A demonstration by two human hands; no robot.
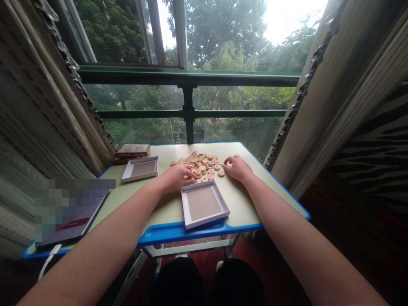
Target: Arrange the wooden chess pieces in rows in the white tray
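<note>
The pieces (204,162), round, wooden and many marked in red, lie in a loose heap near the far edge of the desk (247,204), between the two hands. The left hand (179,176) is at the heap's near left side, its fingers slightly curled over pieces there; whether they pinch one I cannot tell. The right hand (239,169) is at the heap's right edge, fingers bent beside the outermost pieces; again, any pinch is too small to make out. A shallow box (204,203) sits open just nearer than the heap, slightly overlapping the desk's blue front edge. Another box (143,168) lies farther left, beside some books (133,150).
</note>
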